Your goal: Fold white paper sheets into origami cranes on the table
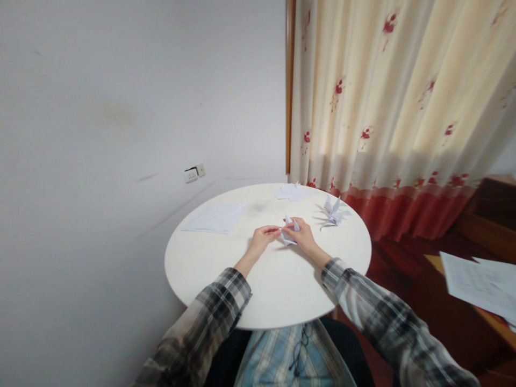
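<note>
A white folded paper crane [288,239] is between my two hands, just above the round white table [278,295]. My right hand [305,236] is closed around the crane's body, with folded points sticking up past the fingers. My left hand [261,240] comes in from the left, its fingertips pinched together at a narrow end of the crane. The fingers partly cover the folds there. To the right of my right hand, a small cluster of finished-looking paper cranes [332,213] rests on the table.
A stack of white paper sheets [215,217] lies at the table's left rear. More white paper [291,192] sits at the far edge. The wall [100,161] borders the left side, a flowered curtain [382,107] the back right. Printed sheets [475,279] lie on wooden furniture at right.
</note>
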A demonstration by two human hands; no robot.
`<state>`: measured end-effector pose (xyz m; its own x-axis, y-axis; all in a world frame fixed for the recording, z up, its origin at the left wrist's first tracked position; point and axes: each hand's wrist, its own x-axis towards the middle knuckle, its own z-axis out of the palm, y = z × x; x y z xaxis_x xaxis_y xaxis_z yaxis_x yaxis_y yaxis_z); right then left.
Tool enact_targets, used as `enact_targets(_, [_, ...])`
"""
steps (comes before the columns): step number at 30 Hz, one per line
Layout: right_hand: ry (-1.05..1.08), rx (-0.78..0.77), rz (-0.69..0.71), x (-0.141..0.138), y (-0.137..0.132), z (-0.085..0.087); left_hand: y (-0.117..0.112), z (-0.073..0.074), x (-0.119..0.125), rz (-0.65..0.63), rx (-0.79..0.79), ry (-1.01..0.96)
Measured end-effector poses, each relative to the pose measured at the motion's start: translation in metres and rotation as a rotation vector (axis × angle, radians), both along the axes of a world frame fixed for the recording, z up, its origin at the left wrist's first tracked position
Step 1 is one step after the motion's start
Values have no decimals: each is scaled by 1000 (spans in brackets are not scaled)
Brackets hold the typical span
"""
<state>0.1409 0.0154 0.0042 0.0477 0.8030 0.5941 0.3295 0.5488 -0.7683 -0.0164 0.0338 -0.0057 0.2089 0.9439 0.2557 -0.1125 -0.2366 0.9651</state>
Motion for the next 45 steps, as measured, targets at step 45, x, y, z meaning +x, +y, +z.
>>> enact_targets(45, [7, -61, 29, -2, 0, 3, 0, 6, 2, 162, 82, 44])
